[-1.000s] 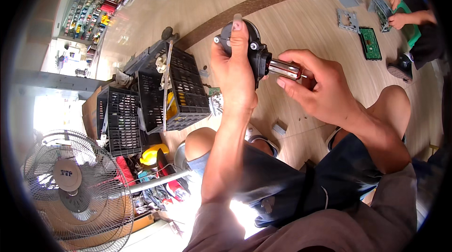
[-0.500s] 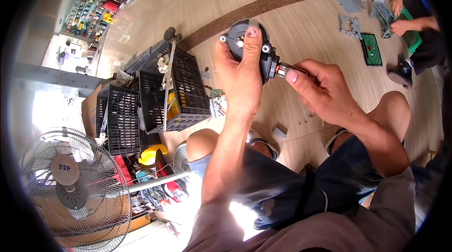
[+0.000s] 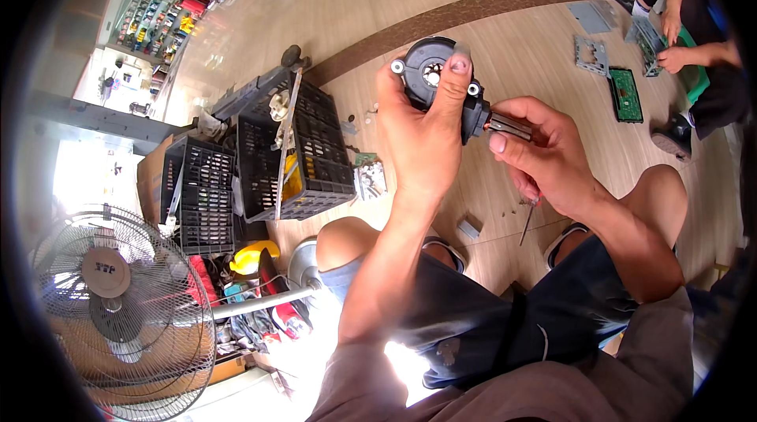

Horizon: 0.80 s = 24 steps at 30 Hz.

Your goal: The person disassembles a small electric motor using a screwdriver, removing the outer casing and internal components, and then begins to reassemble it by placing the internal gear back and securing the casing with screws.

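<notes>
My left hand [image 3: 426,146] is closed around a black round gear motor housing [image 3: 422,55], its thumb pressed over the top face. A pale metal hub shows in the middle of that face. From the housing's right-hand neck sticks a silver ribbed motor armature [image 3: 512,129] with a bit of copper colour at its base. My right hand [image 3: 556,158] pinches the armature between thumb and fingers. Below, its lower fingers also hold a thin screwdriver [image 3: 527,225], pointing down; most of its handle is hidden.
Black plastic crates [image 3: 315,146] stand at left, behind a standing fan [image 3: 118,304]. On the floor lie a small grey block [image 3: 470,225] and a green circuit board [image 3: 626,95]. At upper right, another person's hands [image 3: 674,44] hold a metal frame [image 3: 646,44].
More of the armature shows outside my right fingers. The screwdriver shaft has swung into clearer view below that hand. My left hand keeps its grip on the housing.
</notes>
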Each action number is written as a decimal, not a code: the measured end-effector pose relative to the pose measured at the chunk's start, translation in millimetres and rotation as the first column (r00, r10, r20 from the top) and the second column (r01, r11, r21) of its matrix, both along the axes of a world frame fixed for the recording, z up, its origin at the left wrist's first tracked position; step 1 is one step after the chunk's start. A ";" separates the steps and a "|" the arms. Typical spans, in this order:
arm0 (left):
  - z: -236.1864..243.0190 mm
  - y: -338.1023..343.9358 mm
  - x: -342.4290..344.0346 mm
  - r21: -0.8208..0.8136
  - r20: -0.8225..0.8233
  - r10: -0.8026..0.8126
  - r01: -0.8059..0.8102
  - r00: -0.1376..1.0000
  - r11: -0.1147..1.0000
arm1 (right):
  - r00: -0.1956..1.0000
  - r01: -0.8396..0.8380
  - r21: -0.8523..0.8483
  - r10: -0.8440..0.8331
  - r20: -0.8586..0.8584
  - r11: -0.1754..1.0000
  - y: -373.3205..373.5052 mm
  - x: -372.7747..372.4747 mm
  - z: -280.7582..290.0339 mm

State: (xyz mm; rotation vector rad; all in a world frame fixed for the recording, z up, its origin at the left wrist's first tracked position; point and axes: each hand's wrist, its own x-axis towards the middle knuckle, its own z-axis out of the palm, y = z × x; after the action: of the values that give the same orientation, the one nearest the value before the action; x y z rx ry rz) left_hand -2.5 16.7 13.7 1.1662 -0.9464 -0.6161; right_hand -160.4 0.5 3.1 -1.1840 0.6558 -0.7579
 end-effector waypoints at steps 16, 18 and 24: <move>7.3 2.5 -4.6 0.023 -0.087 -0.021 0.023 0.996 0.999 | 0.992 -0.086 0.232 0.105 -0.071 0.969 -9.2 -6.4 -1.3; 9.9 3.9 -6.2 0.007 -0.061 -0.014 0.014 0.998 1.000 | 0.993 -0.087 0.255 0.104 -0.057 0.963 -7.9 -4.6 -0.7; 3.7 -1.5 -1.4 -0.038 0.022 0.048 -0.048 0.999 0.998 | 0.999 0.022 0.059 -0.025 0.038 0.998 -0.6 0.8 -0.5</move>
State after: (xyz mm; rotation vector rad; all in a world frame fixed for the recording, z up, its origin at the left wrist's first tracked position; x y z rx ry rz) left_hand -3.9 15.2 17.4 1.1617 -0.9428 -0.5455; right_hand -159.6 -0.1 2.6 -1.1070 0.6569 -0.7744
